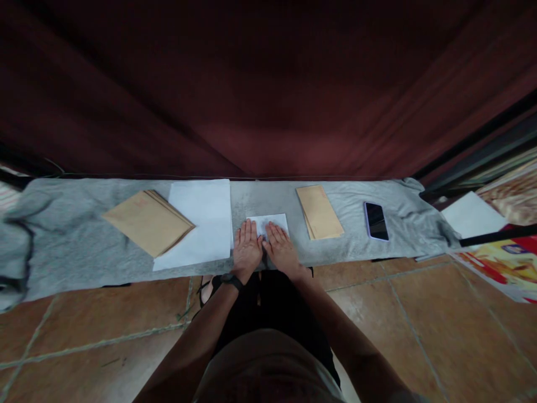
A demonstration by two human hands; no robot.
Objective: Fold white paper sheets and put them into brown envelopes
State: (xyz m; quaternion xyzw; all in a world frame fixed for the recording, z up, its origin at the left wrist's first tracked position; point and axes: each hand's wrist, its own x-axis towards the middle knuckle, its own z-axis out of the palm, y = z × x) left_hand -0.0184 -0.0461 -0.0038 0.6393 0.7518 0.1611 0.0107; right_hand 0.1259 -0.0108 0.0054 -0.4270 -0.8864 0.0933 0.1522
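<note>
A small white folded-looking sheet of paper (274, 218) lies at the middle of the cloth-covered surface. My left hand (247, 246) rests flat on its left part, fingers stretched out and pointing away from me. On its right part lies my right hand (281, 249), also flat with the fingers extended. The hands cover the near portion of the paper, and the thumbs almost meet. To the left is a stack of large white sheets (210, 224), with a pile of brown envelopes (146, 221) partly on top of it. Right of my hands are a few more brown envelopes (322, 212).
A phone (376, 221) with a purple case lies further right on the grey cloth (268, 193). A dark red curtain (268, 123) hangs along the far edge. At the far right, a white sheet (474, 215) and a colourful printed package (503, 263) sit by a dark bar.
</note>
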